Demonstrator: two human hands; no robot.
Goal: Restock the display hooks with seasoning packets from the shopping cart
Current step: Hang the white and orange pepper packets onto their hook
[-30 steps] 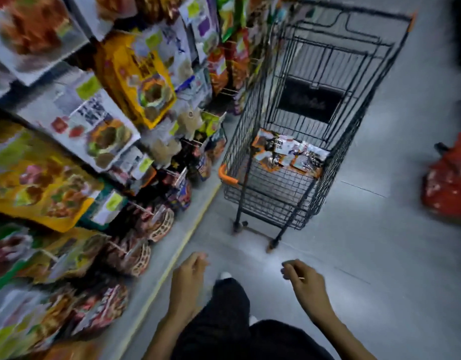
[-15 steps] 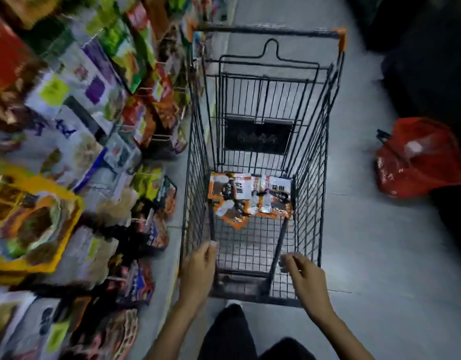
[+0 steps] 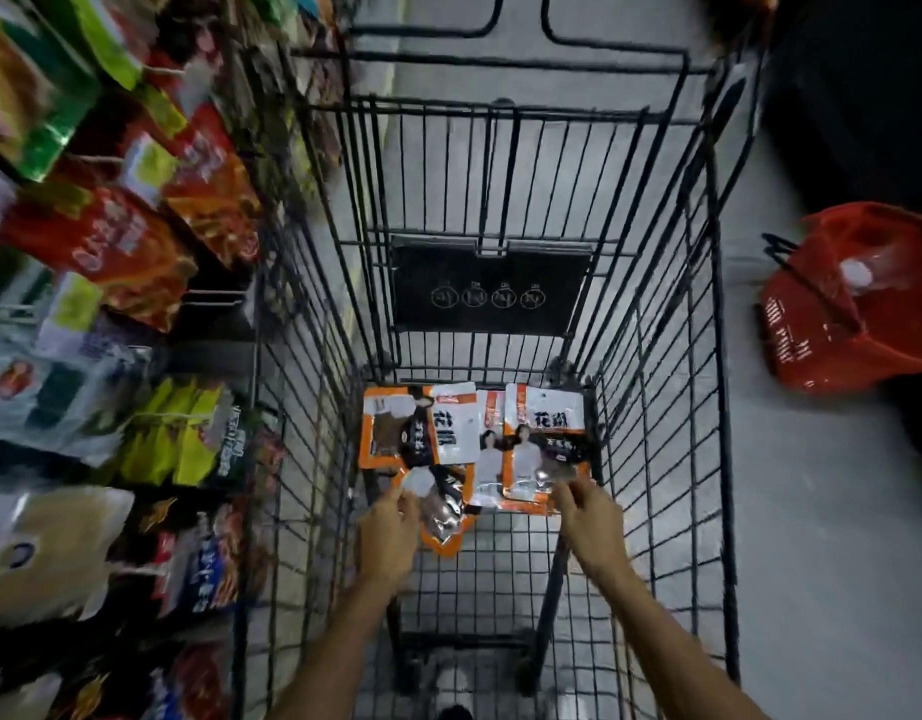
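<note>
Display rack (image 3: 111,252), on my left: hooks hung with mixed bags, too blurred to tell which hook takes our stock.

Shopping cart (image 3: 708,356), dead ahead: wire basket, with the seasoning packets (image 3: 474,439) flat on its floor at the far end, under the black seat flap (image 3: 485,288). Four or so are overlapping. None is lifted or hung, so I judge the restock is at its pick stage, with all the hanging left to do.

Most packets lie lengthwise along the cart, tops pointing away from me. The tilted packet (image 3: 443,511), nearest me, lies skewed.

The left hand (image 3: 389,532) pinches the tilted packet's corner. The right hand (image 3: 591,517) has its fingers curled at the right packet (image 3: 544,433)'s near edge; I cannot tell whether it grips.
</note>
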